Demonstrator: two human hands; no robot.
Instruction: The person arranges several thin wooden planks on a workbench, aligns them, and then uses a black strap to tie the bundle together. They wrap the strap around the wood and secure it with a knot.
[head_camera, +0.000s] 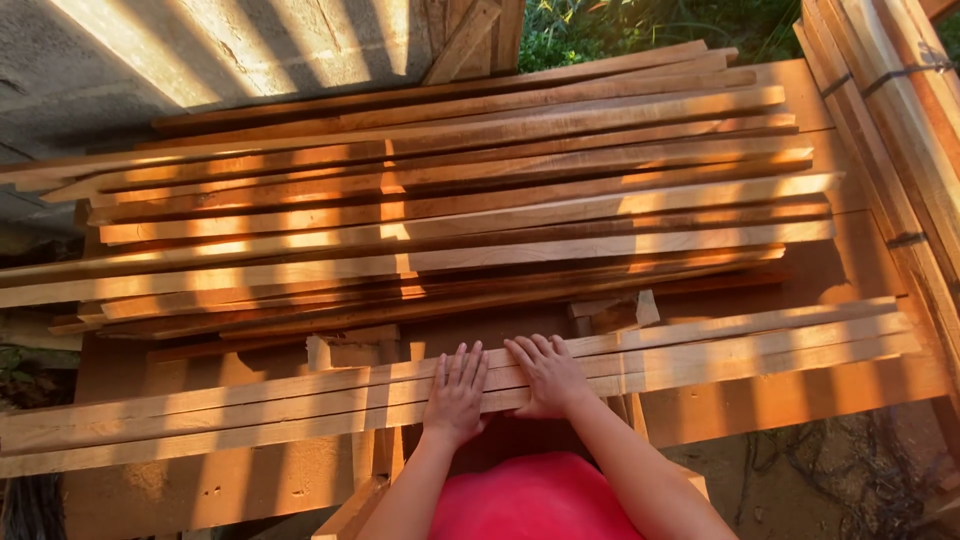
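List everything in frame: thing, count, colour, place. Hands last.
near slats: a few, exact count unclear, light wood, side by side along the near edge of the bench, under both hands
slat pile: many, light to reddish brown, stacked loosely across the middle of the bench
short offcuts: a few, brown, between the pile and the near slats
bench: one, orange-brown boards, under it all
strapped bundle: one, light wood with dark bands, right edge
plants: green, top
red garment: one, bottom centre
left hand: flat, palm down on the near slats
right hand: flat, palm down on the near slats
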